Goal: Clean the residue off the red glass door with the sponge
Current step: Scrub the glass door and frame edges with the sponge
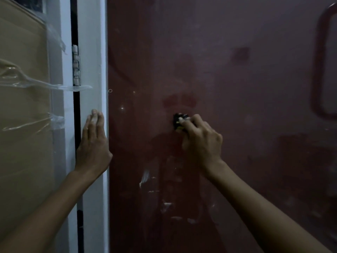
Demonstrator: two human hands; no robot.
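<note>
Brown cardboard (23, 106) wrapped in slack, crinkled clear film (36, 84) fills my far left, then a smooth white frame (91, 70) with a dull metal hinge (76, 65) set in its dark gap. My left hand (94, 141) lies flat on that frame, fingers straight and close together, bracing. Right of it is the red glass door (255, 88), glossy but hazed with smears. My right hand (199, 141) has its fingers curled tight round a small dark sponge (179, 121), pressed against the glass near mid-height. I judge I am mid-scrub. Pale, flaky residue streaks (145, 177) sit lower on the pane, so the next move looks like working the sponge downward with firm pressure. A looped red handle (318, 70) stands at the far right.
</note>
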